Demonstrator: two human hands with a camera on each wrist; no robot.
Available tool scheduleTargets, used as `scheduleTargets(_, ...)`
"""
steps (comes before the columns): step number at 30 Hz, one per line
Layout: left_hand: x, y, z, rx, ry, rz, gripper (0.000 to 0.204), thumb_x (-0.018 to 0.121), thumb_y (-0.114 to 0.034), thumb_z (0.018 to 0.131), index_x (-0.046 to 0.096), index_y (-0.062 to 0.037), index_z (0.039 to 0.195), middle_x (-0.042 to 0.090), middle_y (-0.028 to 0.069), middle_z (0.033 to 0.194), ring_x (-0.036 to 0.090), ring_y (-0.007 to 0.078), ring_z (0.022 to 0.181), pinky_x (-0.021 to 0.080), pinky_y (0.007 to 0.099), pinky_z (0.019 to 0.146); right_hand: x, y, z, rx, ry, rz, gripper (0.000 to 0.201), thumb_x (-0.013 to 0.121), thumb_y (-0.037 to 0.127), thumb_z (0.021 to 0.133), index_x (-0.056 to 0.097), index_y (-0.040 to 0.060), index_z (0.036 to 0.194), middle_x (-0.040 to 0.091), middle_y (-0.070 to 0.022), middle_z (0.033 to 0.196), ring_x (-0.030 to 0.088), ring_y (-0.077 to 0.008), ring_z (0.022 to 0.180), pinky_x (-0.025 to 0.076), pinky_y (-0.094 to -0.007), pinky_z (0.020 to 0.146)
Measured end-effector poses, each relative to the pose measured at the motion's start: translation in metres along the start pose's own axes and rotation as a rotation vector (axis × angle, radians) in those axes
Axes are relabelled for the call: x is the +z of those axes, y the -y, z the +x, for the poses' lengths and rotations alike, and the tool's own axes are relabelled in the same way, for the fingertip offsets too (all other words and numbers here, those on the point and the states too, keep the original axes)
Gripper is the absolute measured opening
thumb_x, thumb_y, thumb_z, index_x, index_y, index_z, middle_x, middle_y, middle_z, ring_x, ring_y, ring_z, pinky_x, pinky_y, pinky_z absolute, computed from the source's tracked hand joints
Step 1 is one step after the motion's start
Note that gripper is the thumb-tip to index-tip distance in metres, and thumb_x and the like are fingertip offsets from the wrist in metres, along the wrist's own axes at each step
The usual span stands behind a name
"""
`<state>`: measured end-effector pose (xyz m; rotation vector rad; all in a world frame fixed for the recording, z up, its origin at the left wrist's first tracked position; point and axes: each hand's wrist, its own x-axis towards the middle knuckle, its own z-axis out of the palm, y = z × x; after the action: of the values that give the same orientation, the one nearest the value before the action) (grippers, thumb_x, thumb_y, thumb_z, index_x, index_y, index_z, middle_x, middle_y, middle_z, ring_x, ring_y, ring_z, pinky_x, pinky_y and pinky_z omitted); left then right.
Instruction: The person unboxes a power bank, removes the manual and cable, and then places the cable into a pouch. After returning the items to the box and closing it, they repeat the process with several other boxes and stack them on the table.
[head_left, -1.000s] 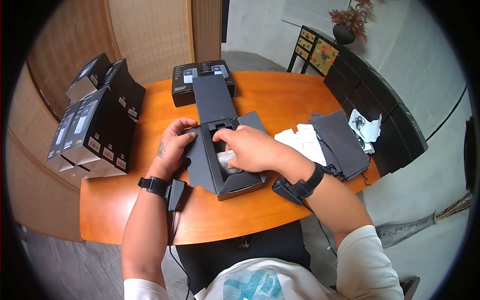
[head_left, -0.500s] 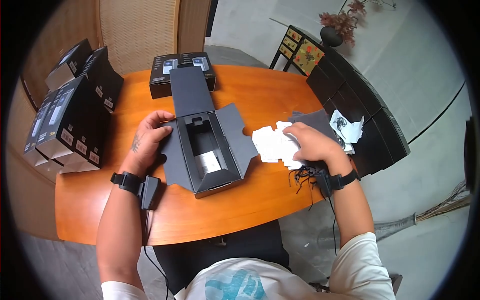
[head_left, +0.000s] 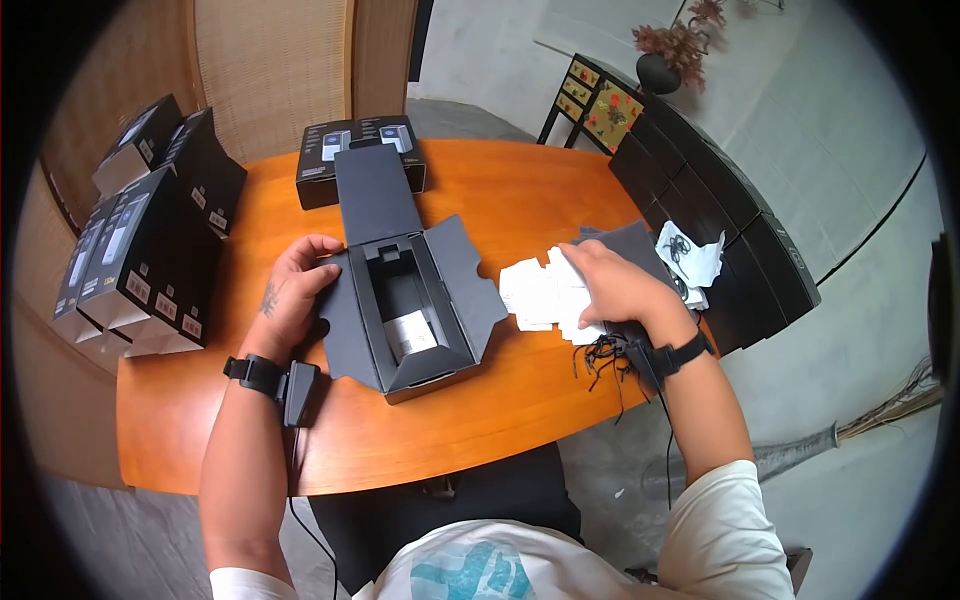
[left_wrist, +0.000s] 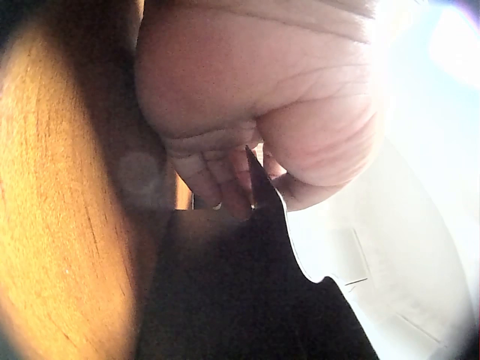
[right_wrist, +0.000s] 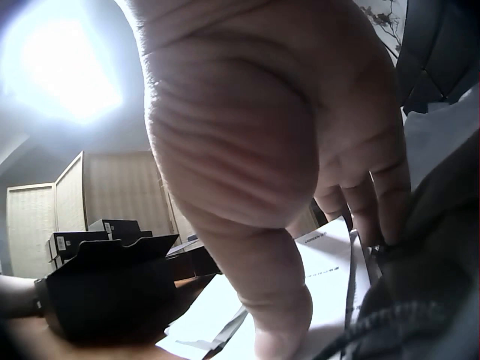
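A black cardboard box (head_left: 432, 376) lies with its lid and side flaps spread, its dark insert holding a small white piece (head_left: 411, 332) near the front. My left hand (head_left: 297, 277) pinches the box's left side flap (head_left: 345, 322) between thumb and fingers; the flap's edge (left_wrist: 259, 195) runs into that grip in the left wrist view. To the right, my right hand (head_left: 622, 286) rests over white printed papers (head_left: 530, 292), thumb and fingers spread. Its thumb (right_wrist: 281, 319) touches the top sheet in the right wrist view, while the fingers reach down at the far side.
Dark grey pouches (head_left: 640, 247) with black cords lie under and beyond my right hand, near a white packet (head_left: 690, 262) with a black cable. Stacked boxes (head_left: 160, 265) fill the left side, more boxes (head_left: 318, 185) stand behind, and black boxes (head_left: 735, 225) line the right edge.
My right hand has left the box interior and moved right onto the white papers, the right flap now folding outward. My left hand stays at the left flap; the head view has shifted.
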<state>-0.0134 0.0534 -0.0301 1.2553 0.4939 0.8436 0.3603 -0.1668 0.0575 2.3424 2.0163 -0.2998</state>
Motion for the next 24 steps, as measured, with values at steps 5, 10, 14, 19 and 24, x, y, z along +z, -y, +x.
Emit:
scheduleTargets(5,-0.002,0.003,0.002,-0.008,0.002,-0.008,0.028,0.058,0.002,0.090,0.059,-0.0045,0.117,0.065,0.0063,0.108,0.065,0.0130,0.094,0.053,0.0273,0.090,0.002,0.013,-0.020,0.050,-0.134,-0.060,0.099,0.088,0.013,0.067,0.041,0.0076,0.153,0.052,-0.0195,0.139,0.052,-0.0364,0.132,0.048,-0.0406,0.109)
scheduleTargets(10,0.000,0.001,0.001,0.006,-0.014,-0.005,0.028,0.058,0.004,0.090,0.061,-0.0039,0.117,0.067,0.0055,0.106,0.065,0.0120,0.091,0.054,0.0262,0.086,0.005,0.007,-0.028,0.016,-0.309,-0.139,0.041,0.079,0.010,0.077,0.066,0.0058,0.116,0.061,-0.0143,0.113,0.060,-0.0336,0.113,0.051,-0.0423,0.097)
scheduleTargets(14,-0.002,0.001,0.002,-0.006,0.013,-0.016,0.028,0.059,0.003,0.090,0.061,-0.0039,0.117,0.066,0.0058,0.107,0.064,0.0118,0.092,0.054,0.0263,0.087,-0.027,0.000,-0.028,-0.056,-0.417,0.044,0.009,0.073,0.007,0.082,0.068,0.0022,0.087,0.064,-0.0141,0.092,0.064,-0.0328,0.094,0.052,-0.0405,0.084)
scheduleTargets(19,0.000,0.000,0.002,-0.004,0.005,-0.002,0.026,0.058,0.004,0.091,0.061,-0.0051,0.115,0.065,0.0047,0.107,0.064,0.0124,0.095,0.053,0.0272,0.089,-0.082,0.054,-0.035,-0.140,-0.404,0.530,0.007,0.068,0.003,0.086,0.068,-0.0022,0.091,0.067,-0.0066,0.077,0.060,-0.0125,0.071,0.049,-0.0289,0.067)
scheduleTargets(24,-0.002,0.002,0.003,0.006,0.003,-0.007,0.026,0.058,0.005,0.091,0.061,-0.0057,0.115,0.065,0.0045,0.106,0.064,0.0124,0.095,0.053,0.0269,0.089,-0.075,0.114,0.000,-0.339,-0.610,0.587,0.007,0.068,0.004,0.088,0.071,-0.0023,0.090,0.069,-0.0057,0.075,0.060,-0.0104,0.068,0.048,-0.0287,0.062)
